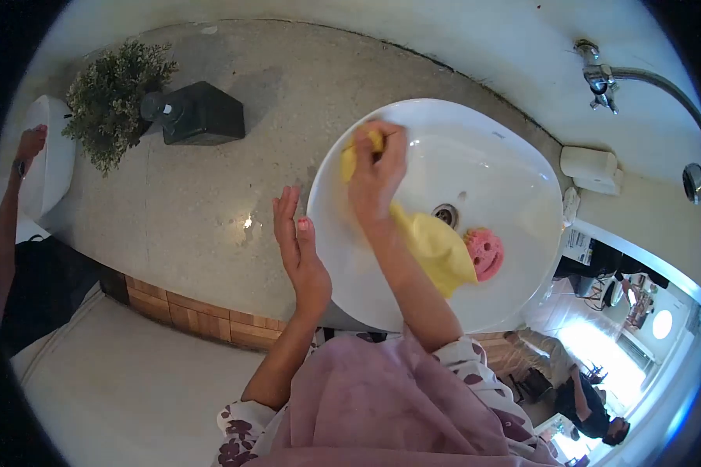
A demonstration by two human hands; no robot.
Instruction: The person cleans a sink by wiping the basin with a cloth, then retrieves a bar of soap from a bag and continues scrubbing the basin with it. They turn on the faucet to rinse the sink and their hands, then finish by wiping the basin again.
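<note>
Clearly, the yellow cloth [435, 251] lies in the white basin [522, 167], with one end bunched in the right hand [378, 167] against the basin's left side, towards the far rim. Its long axis slants from that grip, under the wrist, towards the near right, and the loose end spreads across the basin floor, so most of it lies behind the fingers, nearer the body. The right hand is the nearer one, curled tightly around the fabric. The left hand [297, 249] holds nothing; its fingers are straight and its thumb apart, over the worktop [210, 198] just beside the basin's left rim, and whether it touches I cannot tell. Between it and the loose end runs the right forearm [417, 288]. A pink sponge [485, 254] borders that end, with the drain [445, 215] just beyond the cloth. Towards the worktop's far left corner, well apart, stand a dark bottle [204, 114] and a leafy plant [117, 101].
</note>
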